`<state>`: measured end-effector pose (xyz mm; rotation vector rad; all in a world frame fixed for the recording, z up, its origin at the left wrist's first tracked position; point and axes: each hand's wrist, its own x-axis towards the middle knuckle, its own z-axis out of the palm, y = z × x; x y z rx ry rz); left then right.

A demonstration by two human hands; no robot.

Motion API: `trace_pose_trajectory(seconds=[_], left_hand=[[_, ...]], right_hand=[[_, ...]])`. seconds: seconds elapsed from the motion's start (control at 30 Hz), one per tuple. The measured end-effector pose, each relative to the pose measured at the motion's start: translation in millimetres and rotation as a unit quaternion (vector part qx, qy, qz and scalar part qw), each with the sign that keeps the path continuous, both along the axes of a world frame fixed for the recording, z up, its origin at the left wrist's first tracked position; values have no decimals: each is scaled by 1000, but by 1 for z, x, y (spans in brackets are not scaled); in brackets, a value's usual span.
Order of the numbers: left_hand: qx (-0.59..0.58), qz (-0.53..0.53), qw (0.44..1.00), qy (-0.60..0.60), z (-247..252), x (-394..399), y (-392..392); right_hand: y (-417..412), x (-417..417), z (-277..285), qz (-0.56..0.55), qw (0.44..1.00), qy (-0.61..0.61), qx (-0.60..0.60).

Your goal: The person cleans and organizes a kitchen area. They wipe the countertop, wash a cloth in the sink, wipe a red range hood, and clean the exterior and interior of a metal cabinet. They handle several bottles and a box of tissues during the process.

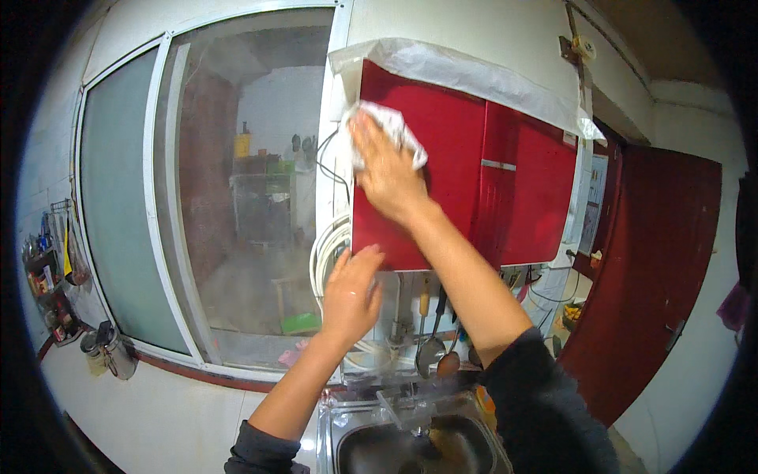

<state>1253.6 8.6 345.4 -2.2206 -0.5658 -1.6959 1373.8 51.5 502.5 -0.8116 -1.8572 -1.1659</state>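
My right hand presses a white cloth flat near the upper left edge of a red wall cabinet. Part of the cloth shows above and beside the fingers. My left hand is raised lower down, fingers spread, by the cabinet's bottom left corner; nothing is held in it, and whether the fingertips touch the cabinet I cannot tell. A loose white sheet covers the cabinet's top and hangs over its front edge. Coiled white hose or cable hangs beside the cabinet, left of it.
Below are a metal sink with a faucet and hanging ladles. Sliding glass windows stand left, above a white counter with glass jars. A dark red door stands right; a black cord hangs near the cabinet.
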Motion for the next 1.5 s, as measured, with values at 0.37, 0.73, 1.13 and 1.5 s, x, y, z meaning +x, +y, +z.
trace_pose_trajectory(seconds=[0.37,0.73,1.13,1.5], left_hand=[[-116,-23,982,-149,-49,-47,-26],[-140,-26,979,-148,-60,-46,-31],[-186,-36,975,-118,-73,-29,-60],[-220,-47,972,-71,-58,7,-100]], right_hand=[[-25,76,-166,-21,977,209,27],[13,0,-102,35,999,12,35],[-18,65,-181,-10,974,225,-6],[-58,135,-165,-58,984,168,28]])
